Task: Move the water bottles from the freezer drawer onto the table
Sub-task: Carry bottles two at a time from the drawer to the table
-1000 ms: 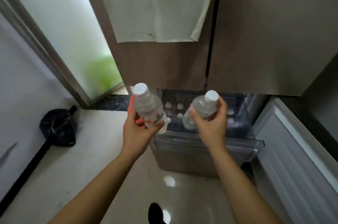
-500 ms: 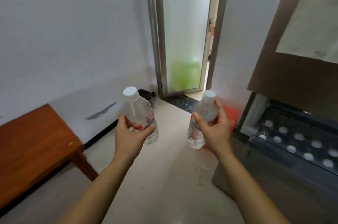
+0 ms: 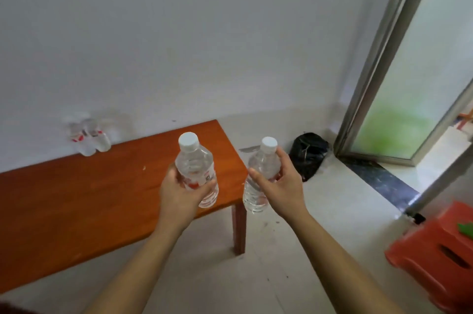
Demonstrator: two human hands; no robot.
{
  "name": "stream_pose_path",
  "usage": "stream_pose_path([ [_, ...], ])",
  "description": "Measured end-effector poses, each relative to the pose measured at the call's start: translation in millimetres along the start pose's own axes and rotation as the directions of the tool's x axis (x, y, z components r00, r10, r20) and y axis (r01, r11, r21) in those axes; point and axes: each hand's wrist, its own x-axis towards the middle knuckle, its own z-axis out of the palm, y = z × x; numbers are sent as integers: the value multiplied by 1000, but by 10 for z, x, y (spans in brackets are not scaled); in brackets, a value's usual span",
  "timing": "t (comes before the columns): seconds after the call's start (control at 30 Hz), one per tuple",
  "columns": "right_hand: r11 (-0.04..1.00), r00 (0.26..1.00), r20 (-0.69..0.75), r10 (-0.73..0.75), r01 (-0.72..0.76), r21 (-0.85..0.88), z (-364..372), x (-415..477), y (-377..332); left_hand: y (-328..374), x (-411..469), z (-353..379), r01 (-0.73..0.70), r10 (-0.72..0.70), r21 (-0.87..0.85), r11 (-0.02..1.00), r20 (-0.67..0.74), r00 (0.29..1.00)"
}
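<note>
Two blurred bottles (image 3: pixel 89 138) on wooden table (image 3: pixel 76 198) against white wall (image 3: pixel 179 32)

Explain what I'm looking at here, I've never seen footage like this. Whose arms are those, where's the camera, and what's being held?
There is no machine here. A person wears a camera on their head, so this single picture looks forward and down along their bare arms. The left hand grips a clear water bottle, and the right hand grips a second bottle. Both are upright and have white caps. Ahead is a wooden table, and some blurred bottles stand at its far edge by the wall. On the floor are a black bag and a red stool.
</note>
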Motion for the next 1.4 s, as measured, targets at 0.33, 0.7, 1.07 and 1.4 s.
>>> stream_pose_path([
  [0.33, 999, 965, 260, -41, 33, 35, 1851, 1177, 339, -832, 1357, -958, 78, -45, 123, 989, -253, 966],
  [0.7, 985, 851, 509, -127, 170, -40, 3572, 3044, 506, -1266, 3345, -1688, 234, -82, 275, 933, -470, 879],
  [1.07, 904, 686, 727, 21, 298, -307, 5141, 3915, 775, -2110, 4780, -2546, 338, -160, 410, 847, -410, 898],
  [1.4, 847, 741, 645, 186, 211, -487, 6403, 4305, 1111, -3183, 5866, -2891, 259, -165, 529, 808, -219, 962],
])
